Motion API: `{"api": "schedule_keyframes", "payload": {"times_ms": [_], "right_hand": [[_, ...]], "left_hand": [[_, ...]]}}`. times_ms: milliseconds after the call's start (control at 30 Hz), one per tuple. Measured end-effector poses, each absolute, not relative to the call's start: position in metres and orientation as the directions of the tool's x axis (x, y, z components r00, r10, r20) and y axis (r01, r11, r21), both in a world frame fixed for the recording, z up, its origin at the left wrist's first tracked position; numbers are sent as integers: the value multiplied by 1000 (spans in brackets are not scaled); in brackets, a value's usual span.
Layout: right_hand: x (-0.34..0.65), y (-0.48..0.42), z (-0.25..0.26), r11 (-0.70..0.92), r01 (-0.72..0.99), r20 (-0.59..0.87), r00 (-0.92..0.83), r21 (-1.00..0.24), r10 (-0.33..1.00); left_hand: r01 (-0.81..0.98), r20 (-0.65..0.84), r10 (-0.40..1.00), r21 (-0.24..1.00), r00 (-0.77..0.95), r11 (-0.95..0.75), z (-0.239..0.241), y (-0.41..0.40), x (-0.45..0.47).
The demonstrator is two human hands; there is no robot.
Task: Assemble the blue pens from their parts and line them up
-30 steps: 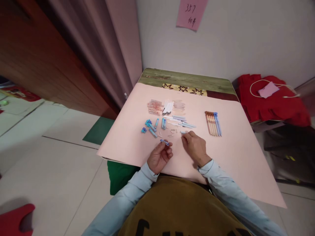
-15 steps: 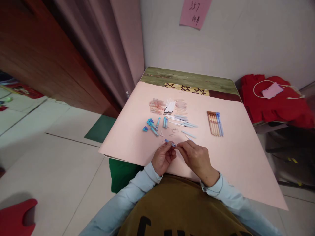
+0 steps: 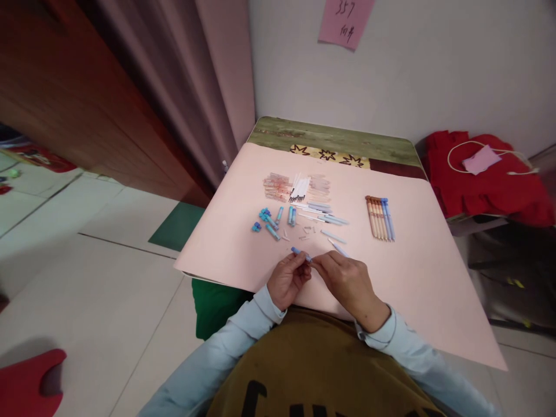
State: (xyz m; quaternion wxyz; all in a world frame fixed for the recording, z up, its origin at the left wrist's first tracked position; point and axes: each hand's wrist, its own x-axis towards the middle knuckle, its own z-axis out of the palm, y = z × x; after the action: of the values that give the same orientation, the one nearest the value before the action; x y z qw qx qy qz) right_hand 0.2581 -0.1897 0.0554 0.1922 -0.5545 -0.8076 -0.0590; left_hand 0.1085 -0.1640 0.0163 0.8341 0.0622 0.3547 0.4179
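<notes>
The grip of our left hand pinches a blue pen barrel just over the desk; our right hand presses its grip together at the barrel's tip, maybe on a tiny part. We judge assembly underway: the ends want lining up. Loose parts lie beyond.

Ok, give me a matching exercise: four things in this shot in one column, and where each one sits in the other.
Things:
1. blue piece
2. pens
3. refills
4. note

Places:
a. on the wall
b. in a row, right side of the mat
c. pinched between left hand and right hand
d. far side of the mat, middle

Pairs: 1-c, 2-b, 3-d, 4-a
</notes>
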Motion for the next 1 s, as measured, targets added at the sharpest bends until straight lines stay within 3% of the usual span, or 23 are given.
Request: {"api": "schedule_keyframes", "payload": {"times_ms": [167,333,400,467,567,700,833,1000], "right_hand": [[259,-191,53,399,888,393,-290,-230,873],[270,-187,53,343,792,369,-161,-505,915],[281,-186,53,264,787,357,-59,-558,932],[294,-186,49,144,849,321,32,-509,947],[309,-189,36,-20,949,264,107,-314,959],[313,-193,16,-77,979,251,123,-186,960],[309,-194,14,-89,965,248,152,-246,957],[298,-199,43,72,873,284,78,-482,956]], "left_hand": [[-634,-537,718,379,443,674,15,-166,108],[-688,-535,707,286,463,667,15,-163,107],[-733,-515,722,238,461,638,15,-159,103],[-787,-496,753,202,432,584,16,-154,99],[-830,-496,775,173,392,531,17,-148,97],[-811,-551,734,162,398,562,17,-149,102],[-798,-609,696,166,379,580,18,-153,108],[-784,-632,703,233,328,575,19,-154,109]]}}
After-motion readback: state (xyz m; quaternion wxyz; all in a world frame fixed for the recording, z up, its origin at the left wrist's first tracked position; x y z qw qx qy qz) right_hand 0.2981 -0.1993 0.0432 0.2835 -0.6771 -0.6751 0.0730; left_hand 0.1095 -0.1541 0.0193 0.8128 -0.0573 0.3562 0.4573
